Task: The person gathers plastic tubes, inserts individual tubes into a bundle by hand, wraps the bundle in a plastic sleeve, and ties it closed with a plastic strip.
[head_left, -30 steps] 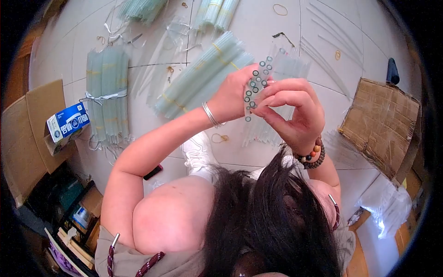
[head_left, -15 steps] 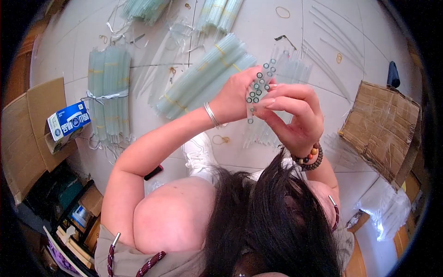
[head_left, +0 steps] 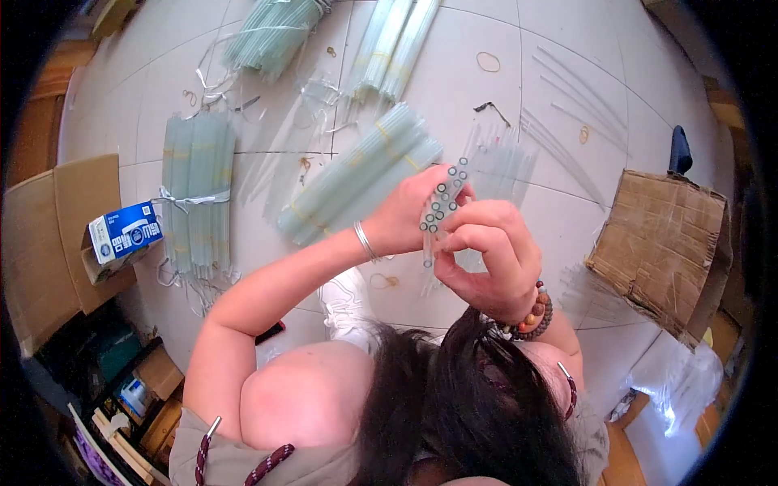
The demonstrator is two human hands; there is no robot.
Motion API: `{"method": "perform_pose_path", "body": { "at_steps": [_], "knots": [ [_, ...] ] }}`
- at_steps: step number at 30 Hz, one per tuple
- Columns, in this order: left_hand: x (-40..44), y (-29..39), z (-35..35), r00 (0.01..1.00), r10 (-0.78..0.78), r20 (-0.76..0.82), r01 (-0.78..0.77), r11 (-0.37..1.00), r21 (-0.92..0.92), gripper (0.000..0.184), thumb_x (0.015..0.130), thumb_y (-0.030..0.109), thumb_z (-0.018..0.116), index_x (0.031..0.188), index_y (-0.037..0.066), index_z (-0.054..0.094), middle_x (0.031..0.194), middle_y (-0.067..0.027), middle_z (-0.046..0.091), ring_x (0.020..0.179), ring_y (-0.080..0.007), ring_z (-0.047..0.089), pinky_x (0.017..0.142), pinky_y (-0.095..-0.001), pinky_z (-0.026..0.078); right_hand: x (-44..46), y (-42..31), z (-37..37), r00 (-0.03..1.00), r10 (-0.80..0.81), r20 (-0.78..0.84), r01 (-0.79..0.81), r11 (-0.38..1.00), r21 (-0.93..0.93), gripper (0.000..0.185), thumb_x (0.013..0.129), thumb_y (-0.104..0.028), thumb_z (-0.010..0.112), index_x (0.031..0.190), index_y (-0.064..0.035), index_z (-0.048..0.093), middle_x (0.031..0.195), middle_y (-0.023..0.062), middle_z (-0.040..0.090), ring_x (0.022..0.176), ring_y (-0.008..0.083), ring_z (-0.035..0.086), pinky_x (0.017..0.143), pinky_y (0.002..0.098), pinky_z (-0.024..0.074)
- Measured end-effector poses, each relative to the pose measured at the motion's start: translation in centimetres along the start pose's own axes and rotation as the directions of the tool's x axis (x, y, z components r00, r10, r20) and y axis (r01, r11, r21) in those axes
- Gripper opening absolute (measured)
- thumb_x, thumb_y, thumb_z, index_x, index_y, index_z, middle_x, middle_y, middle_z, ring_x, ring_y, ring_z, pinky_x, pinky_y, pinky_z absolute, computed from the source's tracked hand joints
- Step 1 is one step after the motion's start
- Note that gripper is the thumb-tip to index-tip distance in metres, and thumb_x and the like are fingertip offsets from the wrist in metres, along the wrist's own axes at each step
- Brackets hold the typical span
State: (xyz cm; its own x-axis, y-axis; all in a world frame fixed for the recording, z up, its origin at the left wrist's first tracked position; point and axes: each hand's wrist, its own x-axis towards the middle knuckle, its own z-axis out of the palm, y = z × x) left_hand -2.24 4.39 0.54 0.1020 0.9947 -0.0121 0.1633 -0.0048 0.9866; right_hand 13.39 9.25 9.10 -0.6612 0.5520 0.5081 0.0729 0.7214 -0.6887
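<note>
My left hand (head_left: 403,215), with silver bangles at the wrist, is closed around a small bunch of clear, glass-like tubes (head_left: 440,202). Their round, dark-rimmed open ends face up toward me. At the near side of the bunch, my right hand (head_left: 494,255), wearing beaded bracelets, has its thumb and index finger curled together against the tube ends. One tube end (head_left: 427,263) sits lower than the others. Just beyond the hands, a loose spread of similar tubes (head_left: 506,162) lies on the floor, partly hidden by them.
Banded tube bundles (head_left: 356,174) lie on the tiled floor, with a white-tied bundle (head_left: 197,194) at left and others at the back. Single tubes (head_left: 583,89) lie at right. A cardboard piece (head_left: 656,247) stands right; a blue-and-white carton (head_left: 126,231) sits left by an open cardboard box (head_left: 77,235).
Both hands and the tube bunch sit slightly lower and further left in view, while the floor items have shifted with the camera. My right fingers have curled in closer against the tube ends.
</note>
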Motion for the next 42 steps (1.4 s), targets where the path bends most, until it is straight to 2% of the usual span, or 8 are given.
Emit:
{"method": "perform_pose_path", "body": {
  "at_steps": [5,13,21,28,30,32,36,42],
  "knots": [
    [-0.5,0.1,-0.2,1.000,-0.015,-0.012,0.014,0.999,-0.052,0.046,0.071,0.017,0.080,0.108,0.005,0.056,0.097,-0.0110,0.064,0.090,-0.0294,0.065,0.081,-0.0372,0.052,-1.3,0.3,0.2,0.969,0.241,0.045,-0.244,0.925,0.292,0.036,0.068,0.011,0.075,0.097,-0.0052,0.060,0.092,0.0066,0.068,0.086,0.0208,0.064,0.080,0.0339,0.0529],
    [-0.3,0.0,0.0,0.995,0.093,-0.041,-0.093,0.996,0.010,0.039,0.074,0.021,0.083,0.100,0.006,0.058,0.090,-0.0092,0.063,0.083,-0.0269,0.065,0.076,-0.0362,0.052,0.0,1.0,-1.7,0.987,0.076,0.143,-0.111,0.958,0.262,0.023,0.070,0.005,0.079,0.082,-0.0083,0.064,0.088,0.0032,0.064,0.081,0.0195,0.060,0.073,0.0332,0.0487],
    [-0.9,-1.3,0.0,0.997,-0.071,-0.023,0.073,0.990,0.121,0.024,0.086,0.027,0.077,0.093,0.010,0.062,0.085,-0.0048,0.064,0.072,-0.0187,0.061,0.068,-0.0345,0.051,-2.4,-3.8,-27.6,0.858,0.113,-0.501,0.150,0.878,0.455,0.024,0.088,-0.014,0.059,0.065,-0.0098,0.056,0.067,0.0056,0.053,0.064,0.0155,0.049,0.064,0.0273,0.0375],
    [1.1,-1.3,1.0,0.965,-0.233,-0.122,0.206,0.958,-0.198,0.014,0.097,0.022,0.066,0.098,0.009,0.060,0.078,0.0019,0.059,0.066,-0.0062,0.052,0.058,-0.0227,0.043,-17.8,-11.3,-35.0,0.441,0.565,-0.698,0.304,0.638,0.708,0.009,0.094,-0.001,0.057,0.101,-0.0029,0.063,0.093,0.0061,0.064,0.081,0.0128,0.059,0.075,0.0298,0.0483],
    [4.0,0.4,0.6,0.976,-0.092,-0.196,0.066,0.989,-0.135,0.016,0.098,0.023,0.065,0.095,0.008,0.062,0.072,0.0026,0.060,0.058,-0.0047,0.050,0.051,-0.0209,0.039,-26.9,-9.4,-37.1,-0.065,0.542,-0.838,0.048,0.840,0.540,0.021,0.101,-0.009,0.055,0.119,-0.0009,0.060,0.103,0.0057,0.065,0.088,0.0148,0.062,0.074,0.0274,0.0528],
    [8.7,6.9,1.3,0.965,-0.200,-0.168,0.208,0.978,0.032,0.018,0.097,0.020,0.066,0.092,0.003,0.061,0.065,0.0044,0.054,0.057,-0.0035,0.049,0.051,-0.0237,0.039,-40.4,-6.5,-40.2,0.053,0.681,-0.730,-0.072,0.732,0.677,0.034,0.098,-0.008,0.061,0.131,0.0004,0.056,0.114,0.0093,0.064,0.103,0.0160,0.062,0.088,0.0285,0.0532],
    [19.7,11.1,5.8,0.972,0.090,0.219,-0.225,0.641,0.734,0.026,0.092,0.022,0.068,0.101,-0.002,0.061,0.075,-0.0157,0.067,0.070,-0.0301,0.068,0.060,-0.0402,0.050,-54.4,-0.2,-36.4,-0.239,0.780,-0.578,-0.086,0.576,0.813,0.033,0.099,-0.009,0.060,0.131,0.0002,0.057,0.112,0.0096,0.067,0.100,0.0166,0.063,0.093,0.0294,0.0533],
    [34.1,-0.1,16.4,0.845,-0.127,0.520,-0.499,0.162,0.851,0.027,0.092,0.029,0.063,0.100,0.006,0.052,0.090,-0.0176,0.067,0.087,-0.0403,0.067,0.074,-0.0506,0.054,-63.0,10.7,-33.0,-0.451,0.766,-0.458,-0.136,0.449,0.883,0.038,0.104,-0.015,0.049,0.139,-0.0009,0.052,0.129,0.0105,0.062,0.113,0.0220,0.062,0.099,0.0343,0.0514]
  ]
}}
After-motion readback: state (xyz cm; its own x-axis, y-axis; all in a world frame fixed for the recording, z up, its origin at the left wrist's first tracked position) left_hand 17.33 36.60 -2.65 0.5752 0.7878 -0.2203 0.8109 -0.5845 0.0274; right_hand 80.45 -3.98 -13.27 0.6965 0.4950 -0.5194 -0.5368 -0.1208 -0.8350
